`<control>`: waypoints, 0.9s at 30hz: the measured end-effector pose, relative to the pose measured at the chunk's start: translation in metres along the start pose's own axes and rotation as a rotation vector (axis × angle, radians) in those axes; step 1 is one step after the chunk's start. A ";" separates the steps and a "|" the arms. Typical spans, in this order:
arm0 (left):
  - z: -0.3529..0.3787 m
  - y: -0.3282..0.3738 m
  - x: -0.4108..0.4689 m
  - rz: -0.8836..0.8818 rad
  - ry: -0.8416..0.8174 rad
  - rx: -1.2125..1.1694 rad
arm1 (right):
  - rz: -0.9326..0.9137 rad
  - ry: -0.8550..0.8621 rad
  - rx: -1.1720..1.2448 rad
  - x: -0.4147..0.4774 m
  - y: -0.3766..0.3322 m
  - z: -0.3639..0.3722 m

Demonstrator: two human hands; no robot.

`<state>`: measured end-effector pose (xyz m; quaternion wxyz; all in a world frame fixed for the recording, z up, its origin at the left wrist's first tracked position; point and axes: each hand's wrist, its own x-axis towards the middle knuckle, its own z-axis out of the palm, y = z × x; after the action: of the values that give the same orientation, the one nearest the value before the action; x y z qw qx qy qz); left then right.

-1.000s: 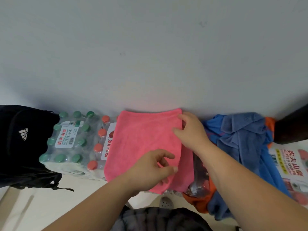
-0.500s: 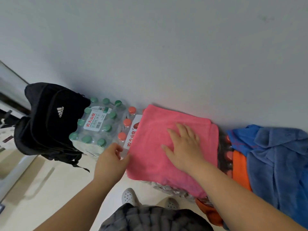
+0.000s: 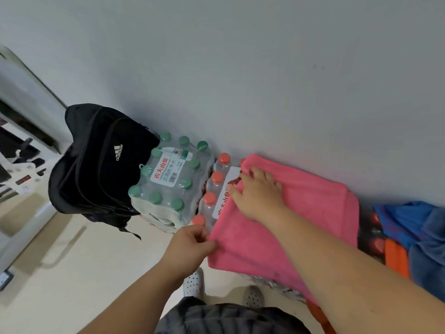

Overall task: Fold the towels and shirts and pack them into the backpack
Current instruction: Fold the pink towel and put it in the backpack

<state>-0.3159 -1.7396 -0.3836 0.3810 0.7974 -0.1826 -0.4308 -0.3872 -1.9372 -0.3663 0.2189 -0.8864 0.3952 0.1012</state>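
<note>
A folded pink towel lies flat on top of a shrink-wrapped pack of red-capped bottles against the wall. My right hand lies on the towel's left edge, fingers curled over it at the far left corner. My left hand pinches the towel's near left corner. A black backpack leans at the left, beside the bottle packs. Blue garments and an orange one are heaped at the right edge.
A pack of green-capped water bottles stands between the backpack and the towel. Pale floor stretches at lower left. My two white shoes show at the bottom. A white frame and dark objects sit at the far left.
The view has swung left. My right hand slid from the towel's middle to its left edge. My left hand rose to the towel's near left corner and took hold of it.
</note>
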 end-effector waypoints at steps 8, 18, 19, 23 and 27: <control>-0.053 0.007 0.023 0.040 -0.227 -0.062 | 0.089 0.191 0.116 0.013 -0.052 0.005; -0.164 0.003 0.057 0.240 0.161 0.484 | -0.125 0.170 0.155 0.065 -0.162 0.020; -0.172 0.001 0.059 0.236 0.170 0.530 | -0.177 0.121 0.161 0.069 -0.171 0.024; -0.194 -0.002 0.068 0.230 0.131 0.859 | -0.287 -0.022 0.101 0.077 -0.183 0.043; -0.194 -0.002 0.072 0.335 0.120 1.045 | -0.232 0.098 0.057 0.058 -0.162 0.049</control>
<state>-0.1153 -1.6957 -0.3589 0.0073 0.8635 -0.4747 -0.1702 -0.2278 -1.8566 -0.3797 0.2349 -0.9234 0.3029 0.0205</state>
